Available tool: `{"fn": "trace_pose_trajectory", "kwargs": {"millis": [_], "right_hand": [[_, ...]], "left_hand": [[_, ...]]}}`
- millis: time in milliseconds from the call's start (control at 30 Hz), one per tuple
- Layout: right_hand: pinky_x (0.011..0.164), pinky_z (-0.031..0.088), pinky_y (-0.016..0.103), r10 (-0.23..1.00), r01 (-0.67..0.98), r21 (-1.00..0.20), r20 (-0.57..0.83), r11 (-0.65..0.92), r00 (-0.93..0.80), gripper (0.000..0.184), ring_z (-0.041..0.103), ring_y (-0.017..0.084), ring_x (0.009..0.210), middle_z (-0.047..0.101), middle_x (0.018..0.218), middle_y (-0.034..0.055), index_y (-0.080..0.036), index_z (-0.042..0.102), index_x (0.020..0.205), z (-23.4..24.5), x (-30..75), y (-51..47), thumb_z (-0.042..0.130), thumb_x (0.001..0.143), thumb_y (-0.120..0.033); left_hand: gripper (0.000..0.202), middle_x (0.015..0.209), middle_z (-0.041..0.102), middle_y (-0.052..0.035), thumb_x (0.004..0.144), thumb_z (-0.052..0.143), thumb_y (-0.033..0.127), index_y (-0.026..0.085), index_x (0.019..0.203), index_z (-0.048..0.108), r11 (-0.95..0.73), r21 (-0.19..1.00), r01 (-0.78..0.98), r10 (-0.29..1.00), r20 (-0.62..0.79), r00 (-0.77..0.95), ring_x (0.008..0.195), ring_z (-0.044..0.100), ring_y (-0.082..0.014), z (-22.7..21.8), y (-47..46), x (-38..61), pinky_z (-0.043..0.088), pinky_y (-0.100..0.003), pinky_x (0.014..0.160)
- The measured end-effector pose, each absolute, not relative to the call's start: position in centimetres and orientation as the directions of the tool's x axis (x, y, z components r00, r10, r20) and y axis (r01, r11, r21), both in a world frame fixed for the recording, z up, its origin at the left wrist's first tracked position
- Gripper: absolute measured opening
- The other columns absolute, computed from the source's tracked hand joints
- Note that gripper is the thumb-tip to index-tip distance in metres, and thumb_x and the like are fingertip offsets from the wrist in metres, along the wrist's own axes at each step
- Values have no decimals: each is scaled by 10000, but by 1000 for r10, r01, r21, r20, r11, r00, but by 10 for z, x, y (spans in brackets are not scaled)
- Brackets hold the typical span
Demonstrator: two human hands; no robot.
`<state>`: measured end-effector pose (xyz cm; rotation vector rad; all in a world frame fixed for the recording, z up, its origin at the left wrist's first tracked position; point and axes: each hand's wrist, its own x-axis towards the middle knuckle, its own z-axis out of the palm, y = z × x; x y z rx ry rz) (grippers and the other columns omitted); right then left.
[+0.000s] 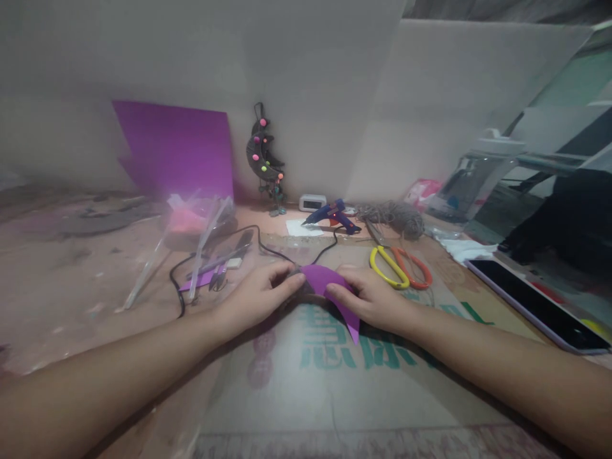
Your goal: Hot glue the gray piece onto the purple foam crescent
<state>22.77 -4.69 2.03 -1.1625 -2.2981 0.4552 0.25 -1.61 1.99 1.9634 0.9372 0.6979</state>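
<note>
A curved, pointed piece of purple paper [329, 284] is held between my two hands above a printed cardboard sheet [382, 395]. My left hand [268, 287] pinches its left end, where a grey, yarn-like covering [303, 285] shows by the thumb. With thumb and fingers, my right hand [366, 293] grips the right part, and the paper's tip points down below that hand. Behind the hands, a blue glue gun [329, 215] rests near a white scrap, its black cord running toward the left. Scissors [392, 266] with yellow and orange handles lie just beyond my right hand.
A purple sheet [186, 153] and a grey crescent ornament [262, 150] stand against the wall. Grey yarn [401, 218], a water bottle [473, 182] and a phone [535, 306] are on the right. Glue sticks [208, 245] and a plastic bag lie to the left.
</note>
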Motion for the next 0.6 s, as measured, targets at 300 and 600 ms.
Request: {"fn": "trace_pose_trajectory", "kwargs": {"millis": [300, 600], "right_hand": [[576, 345, 241, 812, 650, -487, 312, 583, -494, 293, 491, 121, 616, 538, 652, 7, -151, 562, 731, 19, 227, -46, 449, 940, -323], [564, 341, 238, 806, 658, -467, 313, 591, -502, 290, 491, 121, 606, 537, 638, 6, -150, 580, 725, 21, 227, -46, 463, 929, -319]], "left_hand": [[318, 728, 547, 23, 902, 458, 450, 166, 872, 596, -396, 848, 353, 801, 131, 584, 602, 480, -107, 21, -16, 2, 376, -208, 528], [330, 686, 529, 31, 906, 437, 444, 169, 791, 579, -402, 830, 387, 812, 127, 570, 583, 470, -107, 20, -16, 2, 380, -215, 544]]}}
